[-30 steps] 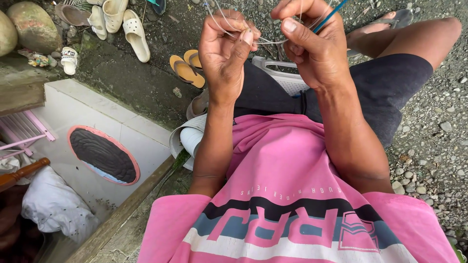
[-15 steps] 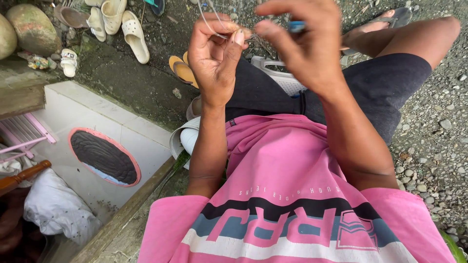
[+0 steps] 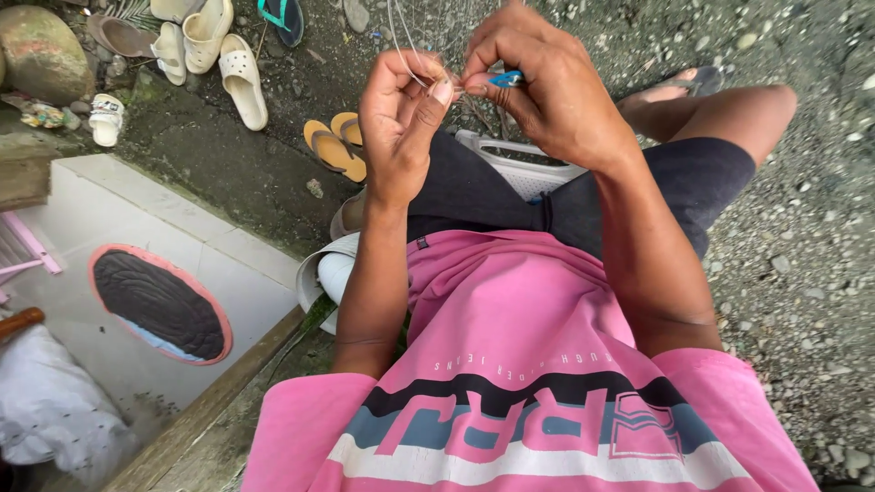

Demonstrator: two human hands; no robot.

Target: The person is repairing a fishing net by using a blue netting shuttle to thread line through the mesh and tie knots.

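I am seated in a pink shirt and dark shorts, with both hands raised in front of me. My left hand point(image 3: 401, 114) pinches thin, clear strands of fishing net point(image 3: 401, 41) between thumb and fingertips. My right hand point(image 3: 547, 87) meets it fingertip to fingertip and grips a small blue tool point(image 3: 506, 79), most of it hidden inside the fingers. The net strands run up out of the top of the view.
A white plastic chair point(image 3: 524, 173) shows under my legs. Several pale slippers point(image 3: 205, 46) and an orange pair point(image 3: 333, 146) lie on dark ground at upper left. A white tiled slab with a round dark opening point(image 3: 159, 305) sits lower left. Gravel point(image 3: 811, 228) covers the right side.
My hands have come together at the fingertips. The right hand, earlier higher and apart, now presses the blue tool against the left hand's pinch on the strands.
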